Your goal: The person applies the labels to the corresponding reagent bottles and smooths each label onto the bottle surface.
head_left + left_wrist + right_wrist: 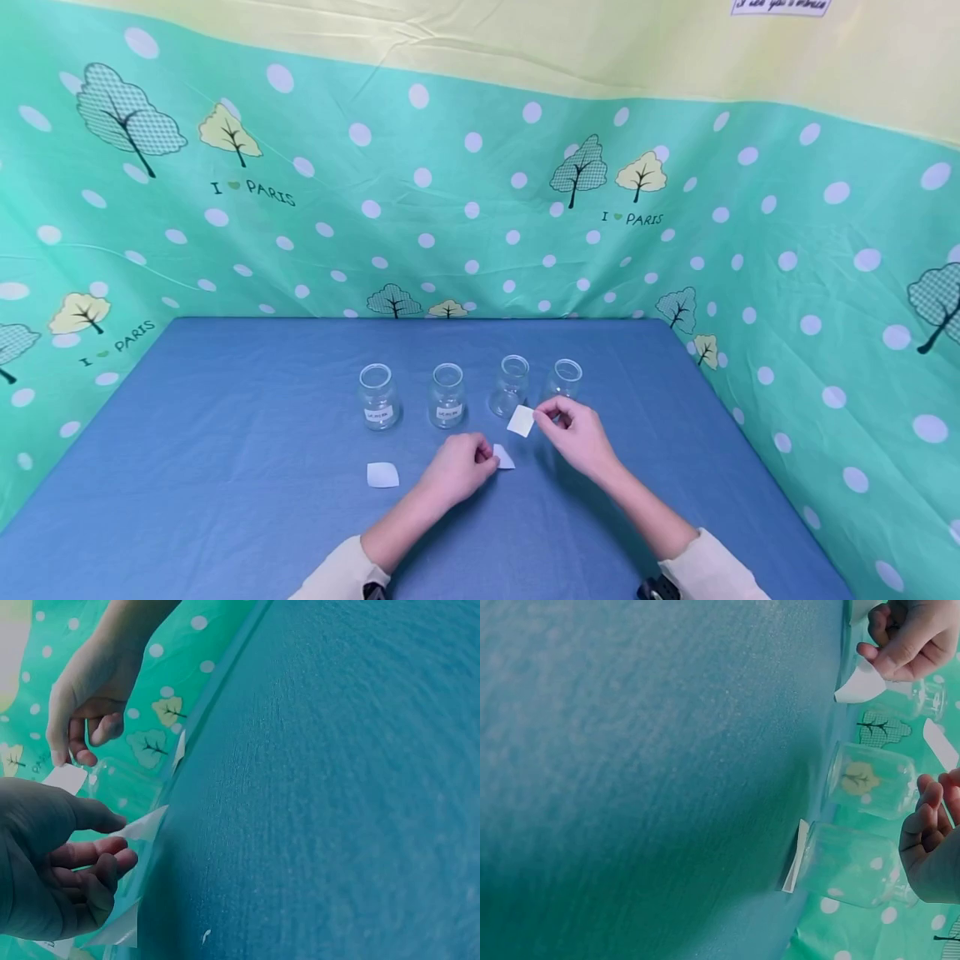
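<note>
Between thumb and fingertips, my right hand (576, 437) pinches a small white square label (521, 421) by its edge, in front of the third glass jar (511, 390). My left hand (459, 465) pinches a curled white paper piece (504, 457) low over the table; the left wrist view shows the paper (146, 823) at its thumb tip. Behind my right hand stands the fourth jar (564, 377), its lower part hidden. Labels with small print (378, 413) sit on the first jar (376, 387) and second jar (447, 387).
Another white paper piece (382, 475) lies on the blue tablecloth (225, 433) left of my left hand. In the right wrist view, a folded paper strip (796, 856) lies beside a jar (851, 862). A green dotted curtain (337, 208) hangs behind the table.
</note>
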### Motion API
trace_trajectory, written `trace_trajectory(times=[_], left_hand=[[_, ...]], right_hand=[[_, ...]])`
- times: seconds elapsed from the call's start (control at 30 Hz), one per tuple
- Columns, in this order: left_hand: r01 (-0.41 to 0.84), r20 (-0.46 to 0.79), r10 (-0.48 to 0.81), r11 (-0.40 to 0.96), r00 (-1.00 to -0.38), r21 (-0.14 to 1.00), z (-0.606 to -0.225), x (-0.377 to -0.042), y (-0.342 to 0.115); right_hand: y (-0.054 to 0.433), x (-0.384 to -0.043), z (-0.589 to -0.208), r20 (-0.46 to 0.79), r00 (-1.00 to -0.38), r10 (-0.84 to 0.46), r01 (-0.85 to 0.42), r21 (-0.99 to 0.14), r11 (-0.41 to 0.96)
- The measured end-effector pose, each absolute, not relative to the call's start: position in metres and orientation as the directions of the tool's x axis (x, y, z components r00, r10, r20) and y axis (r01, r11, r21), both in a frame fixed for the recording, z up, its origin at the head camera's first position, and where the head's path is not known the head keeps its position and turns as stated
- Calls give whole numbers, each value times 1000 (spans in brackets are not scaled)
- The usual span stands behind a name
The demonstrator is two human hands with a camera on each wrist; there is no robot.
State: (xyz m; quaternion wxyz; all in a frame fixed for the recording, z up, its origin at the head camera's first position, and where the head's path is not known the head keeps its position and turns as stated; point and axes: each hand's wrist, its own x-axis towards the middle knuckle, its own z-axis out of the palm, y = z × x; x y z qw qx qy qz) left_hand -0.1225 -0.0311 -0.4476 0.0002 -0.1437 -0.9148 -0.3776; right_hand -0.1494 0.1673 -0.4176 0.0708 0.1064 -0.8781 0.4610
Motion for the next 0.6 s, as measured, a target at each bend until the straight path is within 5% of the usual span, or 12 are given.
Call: trace_trajectory(times=[0.6], left_hand=[[268, 142, 232, 725, -962, 635, -449, -121, -32]], right_hand=[[167, -148, -417, 223, -967, -125, -255, -784, 566]])
